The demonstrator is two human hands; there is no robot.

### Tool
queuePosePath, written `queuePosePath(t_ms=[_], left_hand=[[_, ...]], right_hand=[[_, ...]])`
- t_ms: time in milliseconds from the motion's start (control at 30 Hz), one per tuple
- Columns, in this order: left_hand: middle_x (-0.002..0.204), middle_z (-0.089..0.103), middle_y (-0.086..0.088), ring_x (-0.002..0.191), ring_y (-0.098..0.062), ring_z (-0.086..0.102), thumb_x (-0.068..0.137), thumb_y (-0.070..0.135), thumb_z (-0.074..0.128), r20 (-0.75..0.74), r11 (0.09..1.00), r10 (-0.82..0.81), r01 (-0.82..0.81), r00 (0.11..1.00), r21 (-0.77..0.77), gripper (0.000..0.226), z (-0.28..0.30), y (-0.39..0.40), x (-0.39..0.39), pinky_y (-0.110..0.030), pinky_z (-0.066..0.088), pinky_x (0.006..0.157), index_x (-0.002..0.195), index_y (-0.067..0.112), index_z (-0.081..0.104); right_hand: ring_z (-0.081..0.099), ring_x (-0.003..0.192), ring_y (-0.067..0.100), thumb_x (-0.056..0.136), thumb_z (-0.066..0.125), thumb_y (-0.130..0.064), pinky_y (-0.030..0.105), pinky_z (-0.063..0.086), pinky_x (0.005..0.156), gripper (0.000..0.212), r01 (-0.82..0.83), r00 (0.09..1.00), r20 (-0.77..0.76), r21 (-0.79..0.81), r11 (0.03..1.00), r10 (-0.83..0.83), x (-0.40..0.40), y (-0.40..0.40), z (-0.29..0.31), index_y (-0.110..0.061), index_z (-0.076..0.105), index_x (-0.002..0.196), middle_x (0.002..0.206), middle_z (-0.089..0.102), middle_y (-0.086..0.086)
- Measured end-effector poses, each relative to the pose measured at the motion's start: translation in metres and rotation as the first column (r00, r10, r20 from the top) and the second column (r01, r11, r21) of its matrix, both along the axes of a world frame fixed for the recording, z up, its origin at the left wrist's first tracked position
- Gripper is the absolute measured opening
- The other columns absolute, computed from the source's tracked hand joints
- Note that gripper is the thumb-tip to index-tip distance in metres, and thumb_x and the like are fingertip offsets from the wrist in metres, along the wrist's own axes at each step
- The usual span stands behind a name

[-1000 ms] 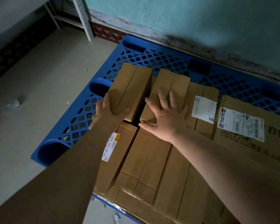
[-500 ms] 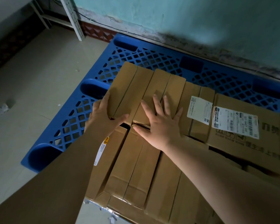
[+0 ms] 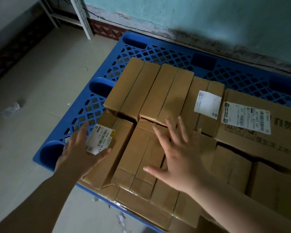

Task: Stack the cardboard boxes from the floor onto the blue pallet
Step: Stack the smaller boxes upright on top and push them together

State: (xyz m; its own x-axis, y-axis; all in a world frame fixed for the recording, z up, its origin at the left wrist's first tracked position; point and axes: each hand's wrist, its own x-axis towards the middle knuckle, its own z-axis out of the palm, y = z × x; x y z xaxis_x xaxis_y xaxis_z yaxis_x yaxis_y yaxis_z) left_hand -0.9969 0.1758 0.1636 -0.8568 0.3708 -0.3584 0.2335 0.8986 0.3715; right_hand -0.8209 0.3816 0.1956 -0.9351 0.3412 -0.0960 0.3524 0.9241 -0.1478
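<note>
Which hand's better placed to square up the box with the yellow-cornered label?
Probably left. The left hand hovers open over that labelled box; the right hand is over the neighbouring box.

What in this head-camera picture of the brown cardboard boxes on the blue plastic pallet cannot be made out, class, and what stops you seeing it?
- Print on the white shipping labels: too small and dim in the head view.
- Label on the near-left brown cardboard box: partly covered by the left hand.
- Right-hand boxes and the blue plastic pallet: cut off by the frame's right edge.
- Contact between the right hand and the boxes: motion blur.
</note>
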Motion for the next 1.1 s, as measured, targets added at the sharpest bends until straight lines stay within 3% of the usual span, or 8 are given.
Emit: queuePosePath(t_ms=[100,333,467,633,800,900,1000,1100], left_hand=[[0.128,0.043,-0.007,0.113,-0.029,0.050,0.048,0.074,0.052,0.160,0.999,0.001,-0.009,0.987,0.050,0.102,-0.003,-0.008,0.013,-0.054,0.049,0.089,0.136,0.034,0.020],[0.120,0.049,-0.005,0.108,-0.028,0.053,0.062,0.061,0.058,0.185,0.992,-0.004,-0.020,0.983,0.125,0.084,0.003,0.007,0.025,-0.053,0.051,0.086,0.134,0.034,0.023],[0.137,0.034,-0.013,0.125,-0.040,0.036,0.060,0.074,0.044,-0.116,0.999,-0.012,0.006,0.993,-0.045,0.096,0.014,0.022,0.041,-0.062,0.036,0.097,0.141,0.033,0.013],[0.141,0.037,-0.011,0.132,-0.034,0.028,0.071,0.067,0.049,-0.295,0.984,-0.142,0.166,0.945,0.060,0.082,0.040,0.085,0.071,-0.055,0.024,0.107,0.140,0.028,0.027],[0.143,0.036,0.004,0.135,-0.022,0.024,0.073,0.058,0.051,-0.296,0.870,-0.394,0.457,0.870,0.186,0.072,0.051,0.170,0.116,-0.047,0.023,0.109,0.138,0.036,0.029],[0.140,0.040,0.003,0.133,-0.023,0.030,0.075,0.056,0.054,-0.345,0.773,-0.551,0.621,0.760,0.132,0.068,0.046,0.212,0.145,-0.042,0.024,0.108,0.135,0.033,0.031],[0.145,0.034,0.001,0.135,-0.024,0.026,0.076,0.058,0.054,-0.315,0.705,-0.652,0.704,0.689,0.081,0.072,0.041,0.244,0.176,-0.047,0.020,0.111,0.137,0.033,0.025],[0.149,0.025,0.003,0.140,-0.024,0.016,0.073,0.065,0.054,-0.224,0.591,-0.782,0.806,0.582,0.031,0.077,0.033,0.259,0.214,-0.056,0.009,0.112,0.135,0.039,0.017]], right_hand=[[0.029,0.135,0.043,0.069,0.029,-0.086,0.077,0.028,0.089,0.099,0.009,0.996,0.089,0.014,1.000,-0.010,0.031,-0.023,-0.009,-0.023,0.030,0.145,0.151,0.028,0.014],[0.024,0.137,0.041,0.077,0.026,-0.079,0.077,0.020,0.096,0.090,0.061,0.991,0.122,-0.039,0.997,-0.056,0.036,-0.026,-0.020,-0.018,0.037,0.143,0.150,0.031,0.015],[0.022,0.139,0.038,0.082,0.023,-0.076,0.071,0.015,0.102,0.085,0.074,0.997,0.001,-0.085,0.994,-0.074,0.038,-0.015,-0.016,-0.018,0.029,0.145,0.151,0.028,0.013],[-0.004,0.145,0.025,0.079,0.001,-0.076,0.059,0.002,0.114,0.086,0.342,0.935,-0.044,-0.163,0.926,-0.353,0.059,0.061,-0.011,-0.025,0.006,0.149,0.158,0.003,0.003],[-0.005,0.145,0.024,0.087,0.027,-0.064,0.059,0.011,0.113,0.074,0.566,0.821,0.196,-0.161,0.808,-0.536,0.094,0.142,-0.030,-0.027,0.008,0.148,0.159,-0.001,0.002],[-0.006,0.145,0.025,0.087,0.039,-0.061,0.063,0.002,0.111,0.073,0.617,0.785,0.168,-0.123,0.777,-0.597,0.112,0.177,-0.035,-0.029,0.012,0.147,0.159,0.002,0.000],[-0.005,0.145,0.028,0.082,0.043,-0.068,0.063,0.008,0.111,0.085,0.663,0.748,0.104,-0.096,0.742,-0.655,0.126,0.214,-0.032,-0.024,0.014,0.149,0.158,0.005,0.006],[-0.013,0.144,0.029,0.071,0.050,-0.077,0.071,0.003,0.106,0.102,0.711,0.698,0.198,-0.071,0.700,-0.688,0.137,0.254,-0.027,-0.028,0.006,0.149,0.159,-0.008,0.004]])
